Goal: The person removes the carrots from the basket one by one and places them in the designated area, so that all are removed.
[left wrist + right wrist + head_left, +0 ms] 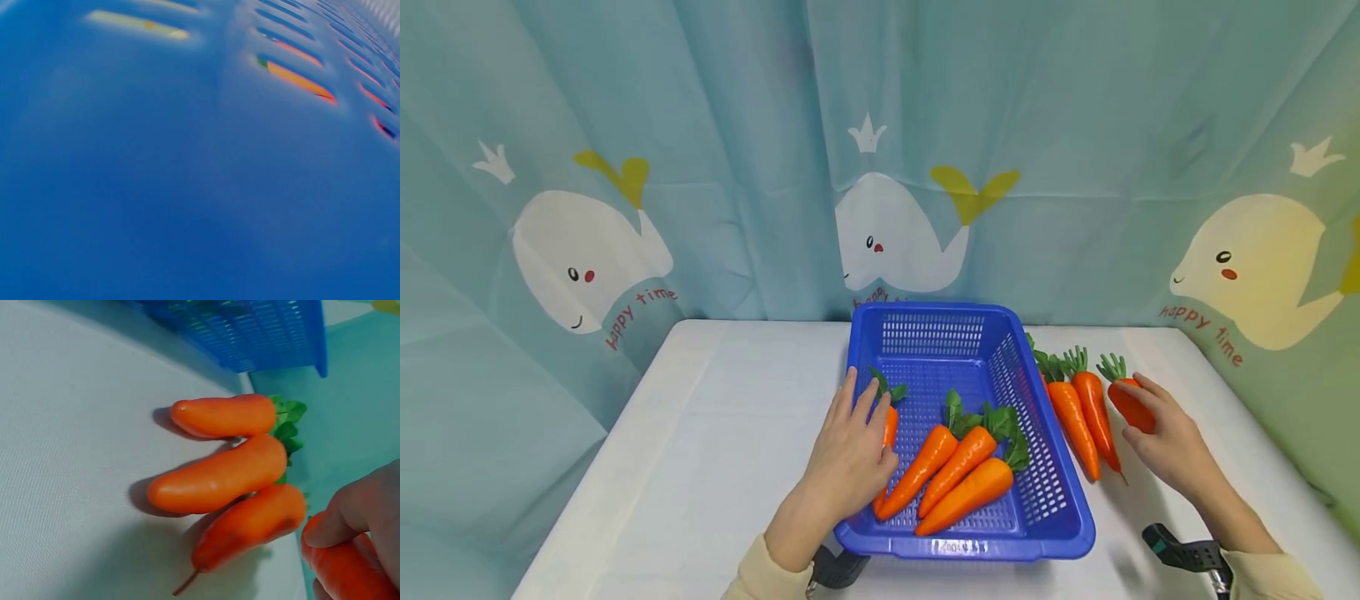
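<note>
In the head view my left hand (852, 454) reaches over the left side of the blue plastic basket (1078, 517), its fingers spread and nearly straight. Under those fingers lies an orange carrot (891, 427), partly covered; whether they touch it I cannot tell. Several more carrots (931, 467) with green leaves lie in the basket. To the right of the basket, my right hand (1172, 437) grips a carrot (1129, 406) with a short green top. In the right wrist view, the thumb and fingers (356, 512) curl round this carrot (350, 569).
Between the basket and my right hand, 3 loose carrots (222, 478) lie side by side on the white table (737, 433). A blue-green curtain (752, 167) with whale prints hangs behind. The basket's slotted wall (187, 187) fills the left wrist view, very close and blurred.
</note>
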Demonstrator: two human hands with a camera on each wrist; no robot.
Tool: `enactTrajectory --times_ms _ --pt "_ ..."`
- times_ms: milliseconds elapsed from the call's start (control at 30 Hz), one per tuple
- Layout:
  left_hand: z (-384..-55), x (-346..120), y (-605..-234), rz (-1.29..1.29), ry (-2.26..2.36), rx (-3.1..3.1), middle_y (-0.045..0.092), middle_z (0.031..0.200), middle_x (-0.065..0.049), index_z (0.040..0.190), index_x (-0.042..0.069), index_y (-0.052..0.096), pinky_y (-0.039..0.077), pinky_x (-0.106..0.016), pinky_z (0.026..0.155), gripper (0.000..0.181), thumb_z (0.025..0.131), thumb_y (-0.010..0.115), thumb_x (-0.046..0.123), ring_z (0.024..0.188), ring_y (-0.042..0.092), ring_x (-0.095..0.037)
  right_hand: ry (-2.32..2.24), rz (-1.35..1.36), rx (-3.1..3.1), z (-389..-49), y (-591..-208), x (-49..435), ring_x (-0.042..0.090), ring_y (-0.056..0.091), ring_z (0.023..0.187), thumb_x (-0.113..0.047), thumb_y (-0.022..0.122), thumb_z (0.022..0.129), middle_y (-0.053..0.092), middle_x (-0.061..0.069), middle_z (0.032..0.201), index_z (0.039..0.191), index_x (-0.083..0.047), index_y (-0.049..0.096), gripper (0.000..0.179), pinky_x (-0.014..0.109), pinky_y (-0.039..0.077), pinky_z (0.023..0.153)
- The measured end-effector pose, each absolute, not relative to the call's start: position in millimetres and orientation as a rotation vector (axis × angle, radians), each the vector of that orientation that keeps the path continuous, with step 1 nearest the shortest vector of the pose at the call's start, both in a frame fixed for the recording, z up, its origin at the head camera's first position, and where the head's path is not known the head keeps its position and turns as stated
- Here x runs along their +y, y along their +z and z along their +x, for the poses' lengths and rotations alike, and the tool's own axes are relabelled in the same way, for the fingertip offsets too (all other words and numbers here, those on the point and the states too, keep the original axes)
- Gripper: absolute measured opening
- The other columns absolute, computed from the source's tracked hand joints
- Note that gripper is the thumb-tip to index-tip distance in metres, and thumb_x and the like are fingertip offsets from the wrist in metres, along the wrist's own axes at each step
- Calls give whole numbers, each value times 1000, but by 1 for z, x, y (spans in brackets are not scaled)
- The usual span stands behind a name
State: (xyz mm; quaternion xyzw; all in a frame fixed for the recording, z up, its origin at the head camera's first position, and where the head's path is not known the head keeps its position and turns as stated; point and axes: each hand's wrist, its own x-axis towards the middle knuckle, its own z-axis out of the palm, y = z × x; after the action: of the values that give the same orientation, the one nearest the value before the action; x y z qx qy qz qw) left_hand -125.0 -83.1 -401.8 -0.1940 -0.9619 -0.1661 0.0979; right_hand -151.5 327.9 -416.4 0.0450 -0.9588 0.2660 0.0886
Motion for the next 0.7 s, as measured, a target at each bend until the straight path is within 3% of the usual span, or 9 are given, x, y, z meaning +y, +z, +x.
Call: enactTrajectory --times_ms 300,700 --pt "-124 -82 -401 -573 -482 -2848 43 152 -20 137 -1 56 21 -56 122 59 84 66 22 152 15 -42 838 68 -2853 -164 -429 328 61 33 128 2 55 86 27 39 150 136 12 45 51 76 38 93" --pt "-124 -83 -401 -588 -433 -2820 46 150 -21 135 -1 57 23 -56 121 56 85 64 22 151 18 -44 891 -11 -2922 -173 -444 325 61 32 126 -1 42 95 32 42 141 139 13 37 47 76 31 99"
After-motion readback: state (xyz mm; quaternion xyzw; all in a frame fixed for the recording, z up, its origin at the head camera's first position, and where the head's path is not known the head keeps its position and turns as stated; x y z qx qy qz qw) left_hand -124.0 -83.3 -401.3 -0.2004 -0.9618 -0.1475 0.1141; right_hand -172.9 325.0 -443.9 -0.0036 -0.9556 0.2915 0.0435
